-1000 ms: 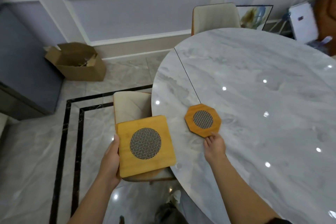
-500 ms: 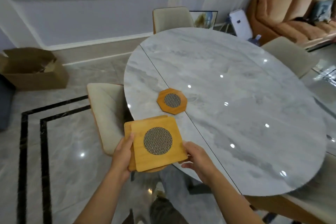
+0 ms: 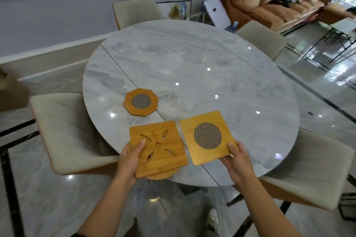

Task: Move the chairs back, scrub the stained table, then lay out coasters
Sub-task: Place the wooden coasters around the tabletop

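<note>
Head view: I take the octagon coaster [image 3: 141,101] as my landmark; it lies flat on the table [image 3: 202,59], on the seam line that runs across the marble.

My right hand [image 3: 238,161] pinches the near right corner of the mesh square [image 3: 208,136], thumb on top, fingers under. That square sits right of and nearer to me than the octagon, over the table's near edge; I cannot tell whether it touches the marble or hangs just above it.

My left hand [image 3: 131,159] grips the cutout square [image 3: 158,150] by its left edge, thumb on top, with a round coaster [image 3: 159,176] stacked under it. That stack is directly nearer to me than the octagon, partly past the table rim.

The relation that counts: the mesh square is already over bare marble and its free edge points away from my grip, toward the table's middle, so I judge the right hand sets down next. The left stack waits.

Chairs [image 3: 63,131] stand around the table.
</note>
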